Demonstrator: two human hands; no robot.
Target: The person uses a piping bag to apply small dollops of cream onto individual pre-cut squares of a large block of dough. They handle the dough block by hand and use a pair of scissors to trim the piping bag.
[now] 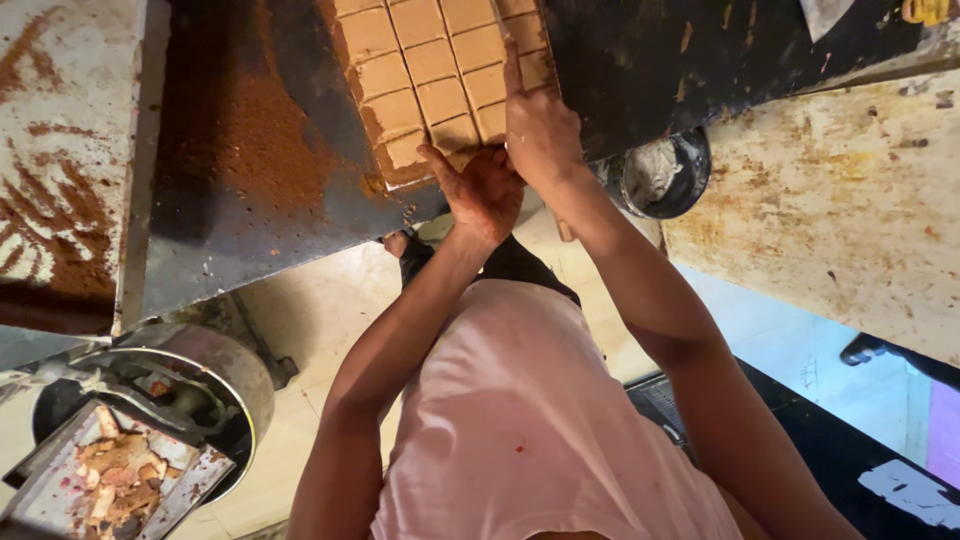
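While the scored tan slab (440, 75) lies on the dark worktop (250, 200), the left hand (483, 190) pinches a cut piece (461, 158) at the slab's near edge; the right hand (538, 125) rests flat on the slab, forefinger extended, holding nothing.

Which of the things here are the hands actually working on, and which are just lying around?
In use: left hand, right hand, slab of tan cut squares, dark worktop.

Lying about: metal bowl, round metal drum, tray of scraps, stained board.
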